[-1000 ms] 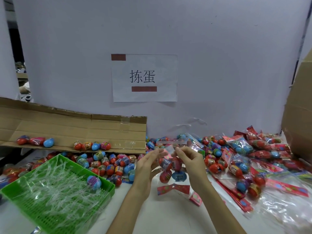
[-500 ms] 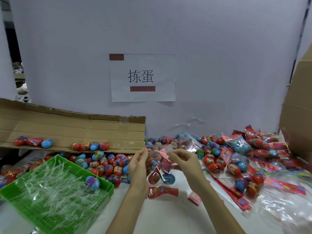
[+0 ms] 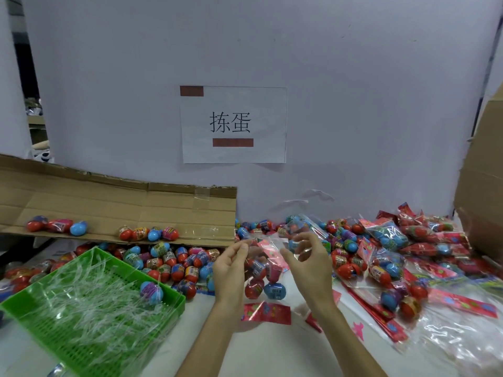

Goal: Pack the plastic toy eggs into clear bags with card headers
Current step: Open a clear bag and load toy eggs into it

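pinching top edge of clear bag (image 3: 261,268) with left hand (image 3: 231,270), thumb on forefinger. holding right hand (image 3: 310,265) slack just beside the bag's top, fingers apart, loosely bent; contact not clear. hanging between the hands above table (image 3: 272,349), toy eggs (image 3: 275,291) inside, card header (image 3: 266,312) lowest.

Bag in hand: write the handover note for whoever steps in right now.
Left hand pinches the bag by its top edge. Right hand is at the bag's top, fingers curled; grip unclear.
Bag hangs over the table, four eggs inside, red card header at its lower end.
Done: packed bags piled at right.
Left: probably seal this bag; loose eggs lie by the green tray.
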Motion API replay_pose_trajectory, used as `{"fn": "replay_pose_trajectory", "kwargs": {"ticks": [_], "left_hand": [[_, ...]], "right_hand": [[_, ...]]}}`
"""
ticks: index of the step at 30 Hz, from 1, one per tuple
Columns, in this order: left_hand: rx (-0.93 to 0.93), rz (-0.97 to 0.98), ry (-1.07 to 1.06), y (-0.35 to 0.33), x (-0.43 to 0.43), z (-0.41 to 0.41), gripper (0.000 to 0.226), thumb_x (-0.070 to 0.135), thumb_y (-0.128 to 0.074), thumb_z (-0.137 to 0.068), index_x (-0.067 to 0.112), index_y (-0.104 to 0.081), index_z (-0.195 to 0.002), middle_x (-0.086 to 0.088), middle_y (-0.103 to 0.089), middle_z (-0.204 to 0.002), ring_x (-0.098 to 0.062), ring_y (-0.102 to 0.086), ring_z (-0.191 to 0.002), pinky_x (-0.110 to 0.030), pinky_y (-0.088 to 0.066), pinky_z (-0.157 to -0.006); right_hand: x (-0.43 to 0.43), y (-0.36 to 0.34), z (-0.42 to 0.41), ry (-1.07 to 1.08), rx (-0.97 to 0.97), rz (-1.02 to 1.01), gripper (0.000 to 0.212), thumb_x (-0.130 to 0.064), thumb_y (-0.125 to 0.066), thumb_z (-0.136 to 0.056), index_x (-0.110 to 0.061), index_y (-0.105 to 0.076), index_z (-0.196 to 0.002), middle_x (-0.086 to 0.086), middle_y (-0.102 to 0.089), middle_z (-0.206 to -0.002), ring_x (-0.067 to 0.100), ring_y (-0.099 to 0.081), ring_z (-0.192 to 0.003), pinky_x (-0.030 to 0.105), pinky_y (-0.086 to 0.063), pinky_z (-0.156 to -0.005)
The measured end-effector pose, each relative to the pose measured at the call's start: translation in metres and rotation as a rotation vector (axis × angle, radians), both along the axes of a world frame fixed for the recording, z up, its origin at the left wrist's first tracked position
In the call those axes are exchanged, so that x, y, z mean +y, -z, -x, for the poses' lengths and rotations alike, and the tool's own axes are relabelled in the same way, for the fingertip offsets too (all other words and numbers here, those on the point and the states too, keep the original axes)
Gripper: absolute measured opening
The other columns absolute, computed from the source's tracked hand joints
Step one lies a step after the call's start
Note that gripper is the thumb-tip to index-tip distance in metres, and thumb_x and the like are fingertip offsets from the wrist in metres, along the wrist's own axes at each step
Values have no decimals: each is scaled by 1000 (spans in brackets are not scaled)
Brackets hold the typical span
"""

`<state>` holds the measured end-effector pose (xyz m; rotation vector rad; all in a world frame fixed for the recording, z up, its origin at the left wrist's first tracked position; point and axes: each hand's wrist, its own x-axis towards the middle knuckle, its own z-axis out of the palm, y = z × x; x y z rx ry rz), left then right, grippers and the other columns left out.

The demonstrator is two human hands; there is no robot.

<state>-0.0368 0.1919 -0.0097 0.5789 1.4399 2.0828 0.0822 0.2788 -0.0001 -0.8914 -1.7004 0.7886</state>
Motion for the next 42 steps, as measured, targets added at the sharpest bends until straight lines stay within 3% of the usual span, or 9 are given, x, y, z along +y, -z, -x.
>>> {"fn": "replay_pose_trajectory", "kwargs": {"ticks": [3,5,9,14,18,22,30,36,42], "left_hand": [[117,0,37,-2,-1,-6,22,15,-54,-106,23,-74,-110,2,-81,-94,-14,-77,-94,-29,-62,-81],[202,-19,33,-3,-1,-9,22,13,-55,-105,24,-74,-108,3,-81,-93,-13,-77,-93,-29,-62,-81],[368,-31,-7,-5,-2,-14,23,11,-59,-103,30,-73,-105,11,-79,-94,-8,-75,-94,-21,-61,-79],[539,-12,-36,-7,-5,-21,29,10,-59,-103,35,-71,-107,18,-75,-94,-2,-72,-96,-20,-60,-82],[668,32,-62,-5,-5,-22,23,11,-58,-104,22,-73,-118,9,-75,-103,-7,-72,-99,-26,-60,-90],[758,59,-85,-4,-5,-24,21,14,-58,-104,24,-72,-116,11,-74,-102,-4,-70,-99,-23,-58,-92],[851,39,-47,-1,-4,-22,27,9,-59,-103,31,-73,-112,43,-65,-83,14,-67,-90,-2,-50,-77],[782,40,-13,1,-3,-21,24,11,-59,-103,30,-73,-110,25,-72,-87,4,-72,-86,-10,-56,-75],[545,41,-46,-1,-3,-12,20,9,-56,-104,21,-73,-104,6,-78,-82,-9,-76,-81,-22,-61,-76]], "right_hand": [[-8,0,5,21,-66,-362,29,1,-81,-80,-18,-66,-96,-6,-60,-88,3,-58,-72,8,-47,-62],[-14,0,10,-42,-61,-461,23,-4,-81,-82,-15,-71,-100,-7,-62,-93,-2,-59,-73,5,-47,-64],[-19,-2,14,-106,-26,-480,22,-17,-79,-86,-18,-74,-108,-7,-66,-101,-1,-62,-80,10,-54,-70],[-16,-3,10,-115,-6,-481,20,-15,-79,-86,-18,-76,-105,-4,-67,-100,4,-64,-78,7,-51,-62],[-14,-5,8,-89,-36,-499,13,-11,-79,-85,-13,-78,-99,1,-67,-94,9,-64,-74,7,-49,-61],[-12,-5,4,-96,-78,-535,10,-3,-77,-87,-10,-77,-94,-1,-66,-92,9,-62,-75,8,-49,-64],[-9,-6,0,-67,-59,-513,12,2,-74,-88,-9,-70,-89,-4,-64,-86,3,-60,-73,5,-45,-64],[-8,-8,2,-38,8,-391,13,-1,-70,-92,-13,-67,-88,-6,-63,-84,4,-60,-78,9,-45,-65],[22,-8,-20,85,207,-16,10,-14,-64,-99,-19,-68,-91,-2,-68,-78,9,-61,-68,20,-49,-62]]}}
